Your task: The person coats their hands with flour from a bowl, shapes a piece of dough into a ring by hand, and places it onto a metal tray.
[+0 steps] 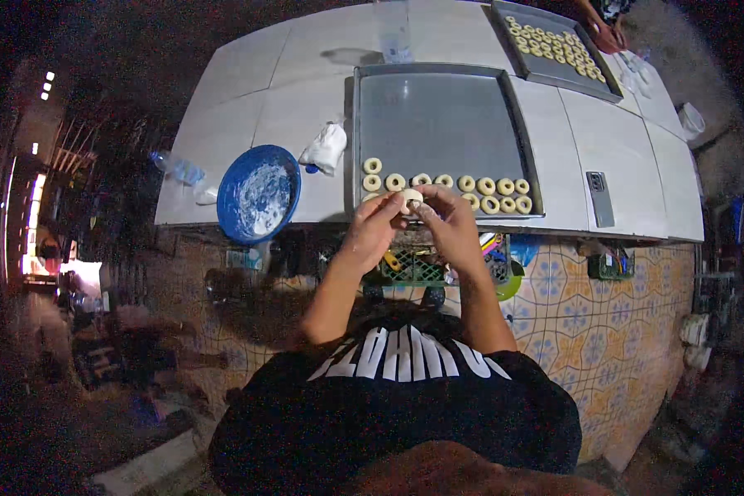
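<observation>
Between my two hands, above the near edge of the large grey baking tray (438,69), I hold a pale ring of dough (412,197). My left hand (375,225) pinches it from the left. The fingers of my right hand (448,217) close on it from the right, with the thumb at its hole. On the tray, several dough rings (488,185) lie in rows along the near side, and one more ring (372,165) sits at the left wall. My hands hide part of the nearest row.
Left of the tray stand a blue basin (231,198) with white powder, a white bag (324,149) and a plastic bottle (178,168). A phone (599,198) lies at right. Another tray (504,37) full of rings is far right, beside another person's hand (608,38). A green crate (405,270) sits below.
</observation>
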Demonstrator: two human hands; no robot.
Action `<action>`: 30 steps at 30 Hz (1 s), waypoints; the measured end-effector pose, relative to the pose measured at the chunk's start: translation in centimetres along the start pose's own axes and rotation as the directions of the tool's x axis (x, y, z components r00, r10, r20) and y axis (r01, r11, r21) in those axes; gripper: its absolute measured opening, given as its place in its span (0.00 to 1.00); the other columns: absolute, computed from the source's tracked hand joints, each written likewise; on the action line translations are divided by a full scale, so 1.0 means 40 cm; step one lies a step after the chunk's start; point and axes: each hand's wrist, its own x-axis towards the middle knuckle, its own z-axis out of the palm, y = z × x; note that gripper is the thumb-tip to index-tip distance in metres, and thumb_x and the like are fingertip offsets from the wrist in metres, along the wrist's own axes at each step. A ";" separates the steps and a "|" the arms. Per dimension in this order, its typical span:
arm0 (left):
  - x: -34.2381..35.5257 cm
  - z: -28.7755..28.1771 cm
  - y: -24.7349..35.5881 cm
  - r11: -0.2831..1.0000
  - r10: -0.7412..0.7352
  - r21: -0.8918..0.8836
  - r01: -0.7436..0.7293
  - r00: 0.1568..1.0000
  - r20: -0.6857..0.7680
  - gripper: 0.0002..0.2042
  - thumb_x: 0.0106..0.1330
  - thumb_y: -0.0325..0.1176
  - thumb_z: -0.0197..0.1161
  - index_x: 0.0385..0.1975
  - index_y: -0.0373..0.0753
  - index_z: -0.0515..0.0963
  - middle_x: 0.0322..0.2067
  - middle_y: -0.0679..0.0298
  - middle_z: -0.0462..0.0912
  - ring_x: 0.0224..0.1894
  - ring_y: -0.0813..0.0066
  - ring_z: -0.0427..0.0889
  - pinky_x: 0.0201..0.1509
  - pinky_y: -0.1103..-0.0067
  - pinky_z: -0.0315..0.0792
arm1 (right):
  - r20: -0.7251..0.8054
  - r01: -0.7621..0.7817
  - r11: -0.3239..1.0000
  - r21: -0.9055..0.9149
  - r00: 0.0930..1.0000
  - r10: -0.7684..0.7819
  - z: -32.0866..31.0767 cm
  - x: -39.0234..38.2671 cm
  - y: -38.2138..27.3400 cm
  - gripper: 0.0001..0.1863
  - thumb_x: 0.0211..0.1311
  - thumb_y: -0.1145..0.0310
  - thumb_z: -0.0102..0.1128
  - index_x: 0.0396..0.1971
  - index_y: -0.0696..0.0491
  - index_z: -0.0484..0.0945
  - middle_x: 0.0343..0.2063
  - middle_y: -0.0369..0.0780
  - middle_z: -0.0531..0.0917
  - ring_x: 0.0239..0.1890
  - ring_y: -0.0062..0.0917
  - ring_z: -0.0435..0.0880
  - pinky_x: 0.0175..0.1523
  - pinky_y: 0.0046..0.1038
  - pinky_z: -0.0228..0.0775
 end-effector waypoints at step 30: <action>0.062 0.190 -0.062 0.999 0.016 0.037 -0.022 0.986 0.163 0.11 0.77 0.38 0.60 0.51 0.39 0.78 0.47 0.68 0.83 0.50 0.80 0.80 0.57 0.77 0.72 | 0.020 0.140 0.989 -0.049 0.990 -0.139 -0.218 -0.019 -0.034 0.14 0.61 0.72 0.70 0.45 0.58 0.82 0.39 0.38 0.83 0.42 0.23 0.80 0.49 0.27 0.72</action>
